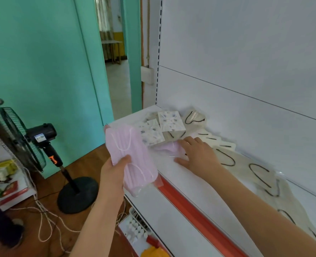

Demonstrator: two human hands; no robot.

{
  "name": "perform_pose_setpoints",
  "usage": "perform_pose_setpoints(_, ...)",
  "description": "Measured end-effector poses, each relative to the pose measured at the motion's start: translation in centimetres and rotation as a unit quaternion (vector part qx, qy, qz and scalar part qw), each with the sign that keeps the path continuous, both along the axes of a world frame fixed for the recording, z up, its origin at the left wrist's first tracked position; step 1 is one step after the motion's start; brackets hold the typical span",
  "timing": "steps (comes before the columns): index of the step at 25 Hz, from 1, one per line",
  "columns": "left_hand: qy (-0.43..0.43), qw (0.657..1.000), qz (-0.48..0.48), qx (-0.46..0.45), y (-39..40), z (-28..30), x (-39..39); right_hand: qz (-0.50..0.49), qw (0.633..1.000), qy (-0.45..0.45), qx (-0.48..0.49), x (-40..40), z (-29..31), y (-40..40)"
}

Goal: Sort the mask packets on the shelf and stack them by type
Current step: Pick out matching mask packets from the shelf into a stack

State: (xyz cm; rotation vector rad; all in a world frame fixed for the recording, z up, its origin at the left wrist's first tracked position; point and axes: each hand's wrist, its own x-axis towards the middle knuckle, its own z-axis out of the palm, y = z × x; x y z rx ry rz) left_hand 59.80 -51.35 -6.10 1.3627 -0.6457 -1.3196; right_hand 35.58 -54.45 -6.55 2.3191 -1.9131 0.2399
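Note:
My left hand (pixel 114 173) grips a clear packet of pink masks (pixel 129 154), held just off the front left edge of the white shelf (pixel 181 186). My right hand (pixel 198 154) lies flat, fingers spread, on another pink mask packet (pixel 169 148) on the shelf. Behind it sit patterned white mask packets (pixel 161 127), overlapping in a loose pile. Beige masks with black ear loops (pixel 246 164) trail along the shelf to the right, partly under my right forearm.
The shelf's white back panel (pixel 246 71) rises behind the packets, and an orange price strip (pixel 190 204) runs along its front edge. A standing fan (pixel 29 143) is on the wooden floor at left, with cords near its base. Goods sit on a lower shelf (pixel 140 232).

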Motion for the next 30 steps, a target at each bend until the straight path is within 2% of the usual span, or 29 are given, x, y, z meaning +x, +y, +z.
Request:
perform_pose_setpoints(4, -0.002, 1.000, -0.012, 0.009, -0.4, -0.3, -0.4, -0.029, 0.999, 0.019, 0.010, 1.0, 0.6, -1.8)
perform_pose_setpoints(7, -0.004, 0.999, -0.024, 0.024, -0.3, 0.3, -0.9, -0.062, 0.997, -0.029, 0.042, 1.7, 1.1, -2.8)
perform_pose_setpoints(10, -0.006, 0.998, -0.056, 0.040, 0.0, 0.9, -0.5, -0.108, 0.979, -0.171, -0.016, 0.1, 3.1, -2.1)
perform_pose_setpoints(12, 0.011, 0.992, -0.113, 0.058, 0.7, 1.3, -0.8, -0.133, 0.929, -0.338, -0.070, -1.3, 4.9, -0.1)
perform_pose_setpoints(13, 0.023, 0.988, -0.136, 0.065, 1.2, 1.7, -1.3, -0.118, 0.895, -0.423, -0.077, -1.5, 5.8, 1.4)
perform_pose_setpoints(14, 0.048, 0.984, -0.155, 0.074, 1.5, 2.1, -1.8, -0.080, 0.881, -0.460, -0.071, -1.4, 6.5, 3.2)
perform_pose_setpoints(15, 0.100, 0.975, -0.183, 0.079, 1.6, 2.4, -2.3, -0.027, 0.897, -0.436, -0.065, -1.2, 6.6, 4.9)
perform_pose_setpoints(16, 0.157, 0.961, -0.216, 0.076, 1.6, 2.5, -2.6, 0.029, 0.927, -0.370, -0.057, -1.1, 6.1, 6.6)
perform_pose_setpoints(18, 0.212, 0.939, -0.262, 0.067, 1.3, 2.7, -3.2, 0.126, 0.956, -0.264, -0.039, -1.1, 4.1, 9.6)
perform_pose_setpoints(19, 0.213, 0.934, -0.278, 0.071, 1.4, 2.5, -3.8, 0.150, 0.959, -0.241, -0.020, -1.5, 3.3, 10.8)
perform_pose_setpoints(21, 0.175, 0.932, -0.306, 0.081, 2.3, 1.7, -5.1, 0.160, 0.951, -0.262, 0.031, -2.6, 2.7, 12.7)
perform_pose_setpoints(23, 0.116, 0.937, -0.323, 0.071, 3.4, 0.9, -6.6, 0.146, 0.920, -0.351, 0.099, -3.5, 3.2, 14.3)
perform_pose_setpoints(24, 0.098, 0.935, -0.333, 0.071, 3.8, 0.5, -7.2, 0.109, 0.895, -0.416, 0.115, -3.8, 3.5, 14.9)
perform_pose_setpoints(25, 0.085, 0.934, -0.341, 0.070, 4.3, 0.3, -7.8, 0.049, 0.873, -0.476, 0.100, -4.4, 3.3, 15.4)
perform_pose_setpoints(27, 0.061, 0.930, -0.358, 0.055, 5.2, 0.5, -8.8, -0.110, 0.842, -0.525, 0.066, -5.0, 3.3, 16.3)
perform_pose_setpoints(29, 0.034, 0.917, -0.396, 0.025, 6.2, 1.0, -9.7, -0.165, 0.760, -0.616, 0.130, -4.9, 3.4, 17.3)
perform_pose_setpoints(30, 0.013, 0.907, -0.422, 0.003, 6.9, 1.4, -10.2, -0.138, 0.715, -0.666, 0.160, -4.4, 3.7, 17.9)
